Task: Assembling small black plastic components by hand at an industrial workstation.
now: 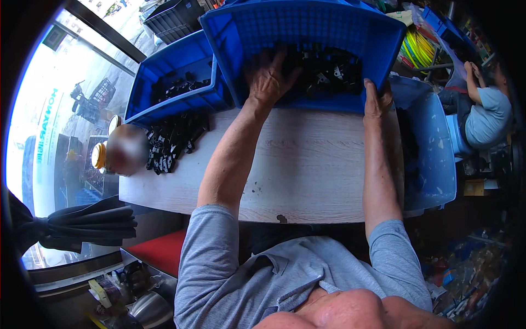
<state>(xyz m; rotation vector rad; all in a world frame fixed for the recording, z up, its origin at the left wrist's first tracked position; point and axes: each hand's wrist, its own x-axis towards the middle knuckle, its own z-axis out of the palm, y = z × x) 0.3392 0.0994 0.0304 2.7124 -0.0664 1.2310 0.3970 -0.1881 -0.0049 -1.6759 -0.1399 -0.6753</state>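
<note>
A large blue plastic crate (307, 23) stands tilted toward me at the far side of the table. Small black parts (335, 72) with bits of metal lie heaped along its lower side. My left hand (268, 81) reaches into the crate at the left of the heap, fingers spread, the fingertips lost in shadow. My right hand (377, 103) is closed around the crate's near right edge, thumb on the rim. To the left, a smaller blue crate (183, 97) holds a few similar black parts. In front of it a loose pile of black parts (169, 141) covers the table corner.
The pale wooden table (312, 170) lies before me. A light blue tub (435, 159) stands against its right side. Jars with yellow lids (98, 156) sit at the left edge by the window. At the far right another person (485, 118) sits. A dark grey crate (174, 21) stands behind.
</note>
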